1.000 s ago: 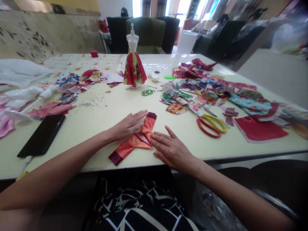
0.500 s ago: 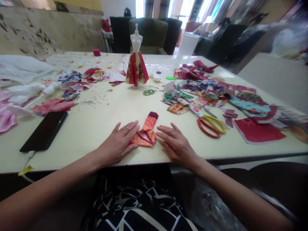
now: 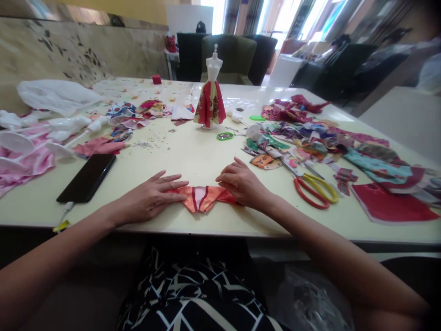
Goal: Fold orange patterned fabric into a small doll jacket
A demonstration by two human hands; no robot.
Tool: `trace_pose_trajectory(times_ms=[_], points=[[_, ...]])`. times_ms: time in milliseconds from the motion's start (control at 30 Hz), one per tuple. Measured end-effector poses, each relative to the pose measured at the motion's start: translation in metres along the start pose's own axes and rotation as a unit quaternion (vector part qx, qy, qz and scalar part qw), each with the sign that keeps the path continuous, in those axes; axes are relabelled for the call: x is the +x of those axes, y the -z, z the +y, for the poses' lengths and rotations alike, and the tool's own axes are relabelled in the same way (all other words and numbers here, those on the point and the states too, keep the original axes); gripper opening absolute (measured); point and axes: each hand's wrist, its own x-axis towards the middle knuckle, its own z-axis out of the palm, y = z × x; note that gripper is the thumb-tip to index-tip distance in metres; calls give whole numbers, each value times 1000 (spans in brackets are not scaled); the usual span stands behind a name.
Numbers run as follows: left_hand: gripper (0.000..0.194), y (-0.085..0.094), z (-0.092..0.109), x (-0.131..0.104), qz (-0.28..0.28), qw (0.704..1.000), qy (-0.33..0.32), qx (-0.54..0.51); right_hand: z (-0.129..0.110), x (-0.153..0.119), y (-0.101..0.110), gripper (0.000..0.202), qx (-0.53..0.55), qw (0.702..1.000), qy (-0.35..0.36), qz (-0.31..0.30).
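Note:
A small orange doll jacket [image 3: 193, 201] with dark red trim and a pale inside at its front opening lies near the table's front edge, sleeves spread to both sides. My left hand [image 3: 149, 196] rests on the left sleeve with its fingers stretched out, hiding the sleeve's end. Over the right sleeve, my right hand [image 3: 243, 184] has its fingers bent and held together on the cloth; its thumb is hidden. Beyond the jacket, a white doll dress form [image 3: 214, 69] stands upright in a red and cream skirt [image 3: 209, 106].
To the left lies a black phone [image 3: 87, 178] with a cable, near white doll stands [image 3: 70, 125] and pink cloth [image 3: 32, 172]. Scissors [image 3: 315, 189] with red and yellow handles lie right, beside fabric scraps [image 3: 379, 165]. A green tray [image 3: 225, 136] of small bits sits mid-table.
The doll jacket's upright sleeve has swung down to the right and now lies under my right hand. My right hand's fingers have curled. The view has shifted left.

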Motion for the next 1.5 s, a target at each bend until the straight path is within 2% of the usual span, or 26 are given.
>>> trace_pose_trajectory(times_ms=[133, 233, 333, 467, 567, 633, 733, 833, 900, 967, 1067, 1167, 1333, 1500], points=[[43, -6, 16, 3, 79, 995, 61, -12, -4, 17, -6, 15, 9, 1000, 8, -17], [45, -19, 25, 6, 36, 998, 50, -20, -6, 18, -15, 28, -34, 997, -2, -69], [53, -27, 24, 4, -19, 999, 29, -33, -11, 8, -18, 46, -83, 988, -2, -127], [62, -25, 24, -3, -5, 1000, 24, -20, -26, -13, -11, 49, -92, 989, 39, -107], [67, -23, 28, -8, 0, 1000, 3, -26, -34, -28, -10, 59, -51, 983, 85, -157], [68, -24, 28, -9, -21, 999, -3, -38, -34, -35, -11, 67, -24, 976, 99, -194], [63, -23, 26, -10, -60, 997, 3, -50, -28, -41, -13, 69, -11, 973, 95, -211], [62, -20, 25, -10, -89, 994, 10, -61, -23, -42, -13, 67, -1, 974, 96, -204], [61, -18, 24, -10, -82, 994, 8, -72, -25, -43, -13, 61, 5, 980, 95, -173], [54, -18, 25, -9, -40, 995, 10, -86, -31, -43, -13, 47, 8, 992, 82, -95], [39, -19, 29, -6, 60, 992, 32, -106, -45, -38, -13, 22, 23, 998, 55, 7], [23, -20, 36, 2, 112, 985, 41, -123, -58, -27, -15, 15, 42, 998, 48, -2], [13, -19, 46, 13, 100, 983, 54, -142, -65, -15, -24, 13, 55, 996, 12, -71], [17, -16, 56, 21, 106, 976, 107, -160, -69, -14, -32, 14, 54, 997, -41, -38]])
